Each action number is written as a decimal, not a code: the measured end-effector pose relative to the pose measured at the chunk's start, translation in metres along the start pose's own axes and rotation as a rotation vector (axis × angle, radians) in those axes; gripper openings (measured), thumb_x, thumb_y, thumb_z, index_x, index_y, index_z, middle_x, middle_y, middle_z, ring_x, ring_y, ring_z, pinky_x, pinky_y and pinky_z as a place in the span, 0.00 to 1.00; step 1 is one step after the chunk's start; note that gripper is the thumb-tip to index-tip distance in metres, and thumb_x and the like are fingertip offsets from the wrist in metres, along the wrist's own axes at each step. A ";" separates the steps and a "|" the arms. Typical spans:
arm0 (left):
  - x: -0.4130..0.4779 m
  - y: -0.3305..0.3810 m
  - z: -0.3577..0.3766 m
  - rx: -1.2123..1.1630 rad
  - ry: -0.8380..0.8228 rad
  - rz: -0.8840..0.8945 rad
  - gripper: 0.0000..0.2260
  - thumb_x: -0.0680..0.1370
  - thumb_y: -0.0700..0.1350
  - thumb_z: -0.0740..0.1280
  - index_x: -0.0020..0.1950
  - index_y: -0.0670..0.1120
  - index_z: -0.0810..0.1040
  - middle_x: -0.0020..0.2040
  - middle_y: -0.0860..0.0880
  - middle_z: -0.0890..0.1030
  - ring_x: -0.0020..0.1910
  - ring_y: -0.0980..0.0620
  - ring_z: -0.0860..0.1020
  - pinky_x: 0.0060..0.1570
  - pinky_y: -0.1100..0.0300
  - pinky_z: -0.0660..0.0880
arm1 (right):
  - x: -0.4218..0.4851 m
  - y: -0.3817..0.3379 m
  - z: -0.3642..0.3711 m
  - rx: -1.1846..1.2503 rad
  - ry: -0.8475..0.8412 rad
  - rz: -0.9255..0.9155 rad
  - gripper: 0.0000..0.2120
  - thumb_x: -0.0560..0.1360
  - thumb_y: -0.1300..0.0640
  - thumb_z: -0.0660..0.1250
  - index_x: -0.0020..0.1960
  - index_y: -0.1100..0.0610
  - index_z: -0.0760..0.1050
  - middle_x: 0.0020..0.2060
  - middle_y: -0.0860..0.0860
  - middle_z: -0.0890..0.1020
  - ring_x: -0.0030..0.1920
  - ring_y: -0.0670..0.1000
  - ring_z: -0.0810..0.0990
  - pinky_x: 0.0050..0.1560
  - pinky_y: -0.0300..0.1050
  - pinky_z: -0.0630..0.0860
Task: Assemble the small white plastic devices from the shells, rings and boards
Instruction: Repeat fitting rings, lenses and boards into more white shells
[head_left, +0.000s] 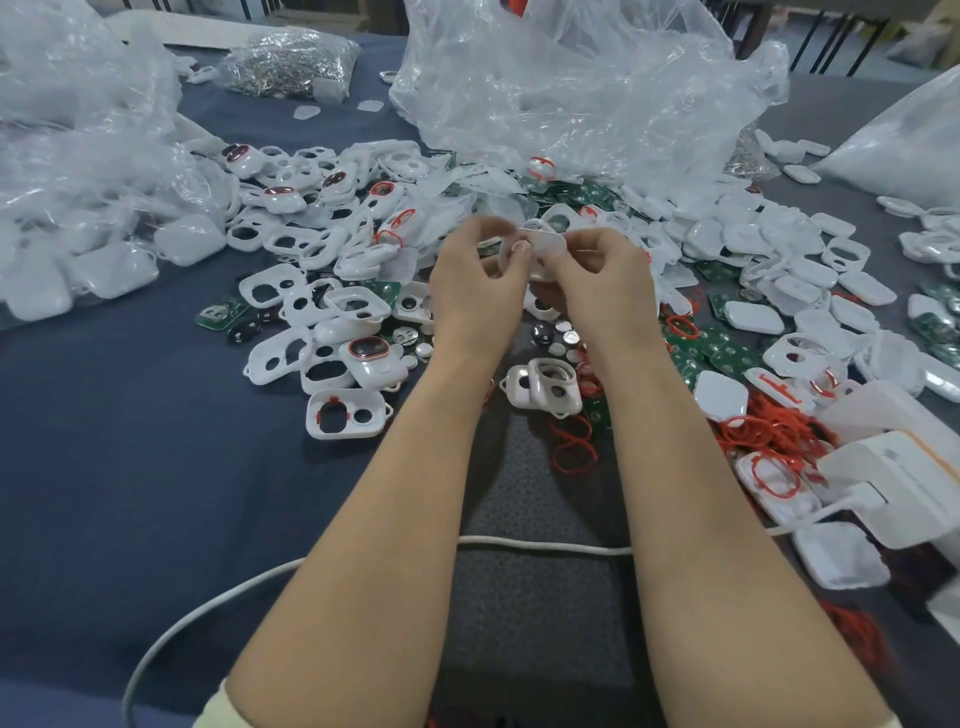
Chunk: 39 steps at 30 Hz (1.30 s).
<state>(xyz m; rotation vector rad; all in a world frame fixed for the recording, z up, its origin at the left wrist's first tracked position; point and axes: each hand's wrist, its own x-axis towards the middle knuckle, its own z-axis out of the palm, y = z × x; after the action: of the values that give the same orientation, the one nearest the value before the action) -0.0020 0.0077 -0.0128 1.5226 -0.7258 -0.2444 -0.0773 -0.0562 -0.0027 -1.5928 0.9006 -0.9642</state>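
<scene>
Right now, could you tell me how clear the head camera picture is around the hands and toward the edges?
Head view: light is even and soft with faint shadows; the left hand and right hand are slightly motion-blurred on the white shell; wide-angle bending stretches the forearms; the plastic bags show mild glare.

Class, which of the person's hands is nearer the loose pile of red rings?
Right. The right hand is above and left of the red rings; the left hand is farther left.
</scene>
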 end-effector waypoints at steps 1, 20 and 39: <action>0.000 0.000 0.000 -0.009 0.015 -0.004 0.09 0.77 0.41 0.69 0.55 0.45 0.74 0.51 0.50 0.79 0.45 0.66 0.79 0.51 0.66 0.77 | 0.000 0.000 -0.001 0.009 0.007 0.006 0.04 0.75 0.60 0.68 0.50 0.60 0.76 0.45 0.58 0.83 0.45 0.55 0.84 0.46 0.50 0.82; 0.003 0.000 -0.011 -0.163 0.043 -0.204 0.11 0.76 0.35 0.66 0.50 0.48 0.67 0.44 0.46 0.78 0.32 0.52 0.82 0.37 0.59 0.79 | -0.007 -0.004 -0.010 -0.953 -0.282 -0.048 0.11 0.76 0.56 0.68 0.56 0.59 0.80 0.54 0.57 0.81 0.55 0.58 0.78 0.56 0.50 0.76; -0.001 0.002 -0.005 0.085 -0.168 -0.017 0.05 0.78 0.40 0.66 0.50 0.49 0.74 0.43 0.49 0.82 0.41 0.53 0.79 0.46 0.57 0.76 | -0.006 -0.008 -0.006 -0.239 0.088 -0.236 0.04 0.75 0.62 0.67 0.46 0.57 0.80 0.36 0.45 0.79 0.38 0.42 0.77 0.42 0.30 0.72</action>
<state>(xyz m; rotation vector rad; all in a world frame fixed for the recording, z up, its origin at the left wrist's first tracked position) -0.0010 0.0124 -0.0109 1.6023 -0.8655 -0.3614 -0.0842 -0.0508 0.0054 -1.9037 0.9294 -1.1321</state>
